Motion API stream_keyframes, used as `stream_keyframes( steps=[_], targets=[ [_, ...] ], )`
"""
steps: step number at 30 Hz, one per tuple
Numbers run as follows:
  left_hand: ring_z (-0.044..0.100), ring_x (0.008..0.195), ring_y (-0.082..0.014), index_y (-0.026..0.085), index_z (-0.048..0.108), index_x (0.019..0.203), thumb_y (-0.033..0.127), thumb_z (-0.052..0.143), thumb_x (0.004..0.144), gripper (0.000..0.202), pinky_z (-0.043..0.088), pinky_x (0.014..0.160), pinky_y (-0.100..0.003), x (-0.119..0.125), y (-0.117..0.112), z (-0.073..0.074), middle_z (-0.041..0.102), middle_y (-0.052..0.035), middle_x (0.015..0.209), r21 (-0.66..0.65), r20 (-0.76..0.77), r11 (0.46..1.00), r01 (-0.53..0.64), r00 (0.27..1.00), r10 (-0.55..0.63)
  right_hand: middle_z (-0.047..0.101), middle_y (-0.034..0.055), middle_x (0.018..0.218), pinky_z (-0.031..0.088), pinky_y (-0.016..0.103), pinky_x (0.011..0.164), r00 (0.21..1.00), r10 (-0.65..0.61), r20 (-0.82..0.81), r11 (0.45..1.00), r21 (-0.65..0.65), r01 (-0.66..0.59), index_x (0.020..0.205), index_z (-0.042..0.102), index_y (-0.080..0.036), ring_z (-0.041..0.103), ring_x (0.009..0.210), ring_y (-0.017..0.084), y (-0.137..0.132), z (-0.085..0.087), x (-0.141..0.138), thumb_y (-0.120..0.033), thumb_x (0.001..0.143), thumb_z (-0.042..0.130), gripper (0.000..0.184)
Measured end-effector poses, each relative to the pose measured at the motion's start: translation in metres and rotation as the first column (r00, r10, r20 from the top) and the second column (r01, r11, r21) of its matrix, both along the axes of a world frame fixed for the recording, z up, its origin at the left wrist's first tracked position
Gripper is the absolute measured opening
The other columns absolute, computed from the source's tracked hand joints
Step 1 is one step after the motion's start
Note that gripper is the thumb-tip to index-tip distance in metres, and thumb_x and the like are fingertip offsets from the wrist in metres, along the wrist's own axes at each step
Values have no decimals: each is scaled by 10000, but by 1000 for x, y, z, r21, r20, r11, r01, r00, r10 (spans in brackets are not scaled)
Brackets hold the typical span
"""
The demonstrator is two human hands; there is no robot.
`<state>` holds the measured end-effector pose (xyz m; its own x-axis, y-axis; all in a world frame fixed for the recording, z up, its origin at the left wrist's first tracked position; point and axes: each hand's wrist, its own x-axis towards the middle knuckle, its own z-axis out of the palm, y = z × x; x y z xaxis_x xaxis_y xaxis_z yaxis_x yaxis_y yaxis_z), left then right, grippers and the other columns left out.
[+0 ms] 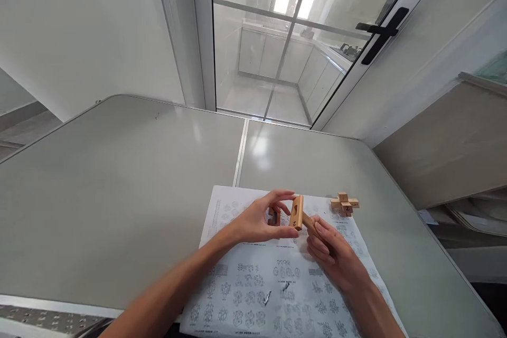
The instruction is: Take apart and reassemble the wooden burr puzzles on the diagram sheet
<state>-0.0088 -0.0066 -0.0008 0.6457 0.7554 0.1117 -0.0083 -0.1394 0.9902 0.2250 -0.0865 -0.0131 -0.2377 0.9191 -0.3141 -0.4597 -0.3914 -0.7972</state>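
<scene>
Between thumb and fingertips, my left hand [255,220] grips a wooden puzzle piece [297,212] marked with a 2, with a notch in its face. My right hand [332,248] is closed around a wooden puzzle stick [311,224], whose far end meets or passes behind the numbered piece; I cannot tell whether the two are joined. Another wooden piece [274,217] shows behind my left fingers, partly hidden. Under both hands lies a printed instruction sheet [229,253] covered in small puzzle diagrams. An assembled wooden burr puzzle [344,204] rests by the sheet's upper right corner.
The grey table [119,195] has a pale seam strip [241,153] running away from me. Beyond its far edge stands a glass door [269,53] with a black handle [382,34]. Cardboard [447,137] leans at the right.
</scene>
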Motion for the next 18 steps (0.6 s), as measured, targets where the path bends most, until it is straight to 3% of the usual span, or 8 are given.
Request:
stream_keyframes(
  steps=[5, 14, 18],
  targets=[
    [682, 981, -226, 270, 571, 1482, 461, 925, 759, 828, 563, 884, -392, -4, 0, 3, 702, -72, 1096, 0, -42, 1000, 24, 999, -24, 388, -102, 576, 190, 223, 481, 1000, 8, 16, 999, 44, -8, 926, 575, -210, 166, 483, 62, 0, -3, -1, -430, 998, 752, 292],
    [653, 858, -171, 294, 567, 1502, 386, 941, 728, 864, 563, 879, -384, -1, 2, 4, 665, -27, 1055, 23, -72, 998, 51, 996, -49, 374, -116, 542, 166, 211, 461, 982, -111, 155, 981, 174, 84, 930, 558, -232, 199, 499, 79, -3, -2, -8, -519, 931, 791, 370],
    [650, 911, -187, 299, 564, 1513, 333, 945, 719, 882, 552, 919, -398, 0, 5, 6, 670, -28, 1049, 20, -69, 997, 69, 995, -68, 361, -123, 531, 166, 205, 454, 970, -140, 197, 972, 216, 96, 921, 542, -239, 204, 497, 81, -2, -1, -8, -539, 913, 786, 387]
  ],
)
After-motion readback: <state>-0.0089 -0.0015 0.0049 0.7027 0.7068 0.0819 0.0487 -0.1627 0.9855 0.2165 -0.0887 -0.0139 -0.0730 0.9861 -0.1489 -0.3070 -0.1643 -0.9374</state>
